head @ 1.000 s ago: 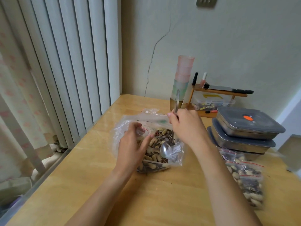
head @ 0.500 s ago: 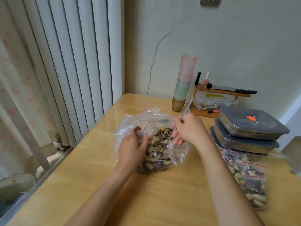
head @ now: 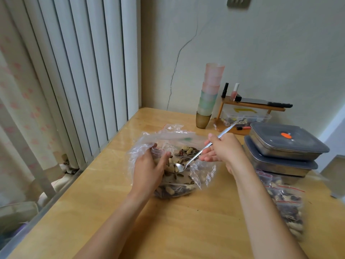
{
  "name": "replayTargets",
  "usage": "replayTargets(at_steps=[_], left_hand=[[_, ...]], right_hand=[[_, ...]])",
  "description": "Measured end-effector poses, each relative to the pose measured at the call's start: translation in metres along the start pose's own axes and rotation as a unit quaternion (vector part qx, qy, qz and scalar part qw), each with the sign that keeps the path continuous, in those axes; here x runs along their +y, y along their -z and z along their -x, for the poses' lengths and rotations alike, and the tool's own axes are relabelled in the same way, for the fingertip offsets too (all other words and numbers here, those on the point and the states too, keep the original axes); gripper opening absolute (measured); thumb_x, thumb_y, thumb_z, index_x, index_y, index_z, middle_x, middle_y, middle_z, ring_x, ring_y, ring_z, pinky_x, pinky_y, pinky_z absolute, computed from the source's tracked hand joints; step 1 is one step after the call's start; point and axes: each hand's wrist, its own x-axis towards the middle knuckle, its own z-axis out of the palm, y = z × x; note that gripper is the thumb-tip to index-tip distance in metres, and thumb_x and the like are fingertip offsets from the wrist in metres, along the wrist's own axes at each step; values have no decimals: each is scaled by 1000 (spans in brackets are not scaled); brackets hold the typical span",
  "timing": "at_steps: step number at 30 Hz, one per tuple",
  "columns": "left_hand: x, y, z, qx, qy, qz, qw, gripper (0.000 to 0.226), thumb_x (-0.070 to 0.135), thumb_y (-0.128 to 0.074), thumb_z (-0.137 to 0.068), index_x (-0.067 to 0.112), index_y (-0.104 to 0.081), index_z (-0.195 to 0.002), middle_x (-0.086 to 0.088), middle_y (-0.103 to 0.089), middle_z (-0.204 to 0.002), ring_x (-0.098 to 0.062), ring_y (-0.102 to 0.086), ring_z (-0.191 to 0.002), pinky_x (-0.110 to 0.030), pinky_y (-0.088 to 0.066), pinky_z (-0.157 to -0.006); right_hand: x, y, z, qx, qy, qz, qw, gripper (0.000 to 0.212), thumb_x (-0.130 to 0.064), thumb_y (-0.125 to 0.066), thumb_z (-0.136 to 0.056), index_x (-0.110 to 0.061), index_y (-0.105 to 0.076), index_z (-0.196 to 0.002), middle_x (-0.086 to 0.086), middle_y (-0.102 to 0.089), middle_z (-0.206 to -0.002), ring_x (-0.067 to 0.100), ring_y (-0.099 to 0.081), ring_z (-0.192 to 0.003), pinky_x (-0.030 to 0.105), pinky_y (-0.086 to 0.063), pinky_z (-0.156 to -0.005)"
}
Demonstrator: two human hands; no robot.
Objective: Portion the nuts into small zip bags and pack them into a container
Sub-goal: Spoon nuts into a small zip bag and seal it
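Note:
A large clear plastic bag [head: 203,172] of mixed nuts and seeds [head: 179,189] lies open in the middle of the wooden table [head: 186,230]. My left hand [head: 147,171] reaches into its mouth and pinches a small red-lined zip bag [head: 157,151] there. My right hand [head: 222,148] holds a long metal spoon [head: 197,156] by the handle, its bowl loaded with nuts just beside the small bag. Several filled small zip bags [head: 285,206] lie at the right. Two lidded metal containers [head: 281,152] are stacked behind them.
A stack of pastel cups [head: 209,96] stands at the back by the wall. Beside it is a small wooden shelf [head: 252,105] with bottles, a knife and a clear box under it. Vertical blinds [head: 74,71] run along the table's left edge.
The spoon handle has tilted from near upright down to the right, and its bowl has dipped into the nuts and come up loaded beside the small bag. My left hand has stayed in place.

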Motion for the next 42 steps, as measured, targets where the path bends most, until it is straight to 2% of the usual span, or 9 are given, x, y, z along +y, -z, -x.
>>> replayTargets(at_steps=[6, 11, 19, 24, 27, 30, 32, 37, 42], left_hand=[[0, 0, 0, -6, -15, -9, 1000, 20, 41, -65, -96, 38, -47, -90, 3, -69, -66, -9, -66, -62, -35, -55, -65], [-7, -4, 0, -42, -32, -42, 998, 47, 42, -67, -94, 17, -49, -129, 8, -69, -84, -11, -67, -77, -35, -55, -71], [-5, -11, 5, -112, -80, -54, 989, 70, 43, -78, -84, 20, -37, -137, 2, -70, -92, -19, -66, -86, -45, -54, -78], [-4, -10, 6, -92, -59, -17, 994, 73, 48, -78, -82, 20, -37, -135, 8, -68, -79, 0, -65, -78, -28, -54, -74], [-5, -9, 5, -76, -42, 19, 996, 81, 60, -72, -79, 20, -35, -138, 4, -73, -81, -9, -69, -79, -40, -58, -76], [-4, -9, 4, -55, -22, 34, 998, 70, 51, -78, -80, 23, -41, -134, 4, -74, -86, -7, -70, -83, -36, -57, -78], [-3, -8, 4, -47, -21, 35, 998, 62, 45, -80, -81, 29, -42, -127, 7, -73, -91, -5, -68, -88, -34, -56, -80], [-2, -8, 5, -64, -17, 53, 996, 78, 33, -81, -84, 8, -40, -145, 23, -63, -82, 15, -65, -86, -8, -49, -78], [-4, -8, 2, -46, -30, 27, 998, 75, 41, -80, -83, 13, -44, -142, 21, -58, -78, 10, -61, -78, -9, -43, -69]], right_hand=[[-4, 16, -5, 69, 24, 5, 997, 41, -26, -45, -111, 5, -63, -93, 19, -69, -66, 26, -71, -49, 23, -51, -40], [-8, 27, -4, 114, 59, 18, 992, 40, -26, -45, -110, 2, -65, -91, 17, -70, -66, 28, -73, -53, 27, -53, -46], [-25, 10, 14, 95, 165, 79, 979, 36, -28, -46, -109, -6, -67, -90, 9, -71, -62, 23, -72, -51, 26, -54, -48], [-36, -10, 30, 65, 308, 168, 934, 31, -29, -50, -108, -10, -69, -94, 1, -70, -67, 8, -67, -48, 28, -59, -55], [-41, -16, 38, 51, 383, 204, 899, 29, -29, -54, -107, -10, -74, -95, -2, -69, -70, 8, -67, -56, 36, -57, -67], [-43, -19, 43, 28, 444, 218, 869, 25, -29, -57, -106, -11, -73, -98, -3, -69, -73, 11, -65, -62, 39, -55, -70], [-43, -19, 45, 11, 466, 222, 857, 20, -29, -59, -105, -13, -71, -99, -3, -67, -74, 10, -64, -63, 40, -55, -70], [-42, -17, 41, 29, 500, 227, 835, 19, -29, -59, -105, -14, -71, -100, -5, -66, -77, 12, -63, -68, 38, -55, -65], [-41, -16, 40, 72, 524, 207, 823, 20, -25, -59, -104, -10, -72, -98, -9, -60, -72, 9, -57, -58, 34, -52, -58]])
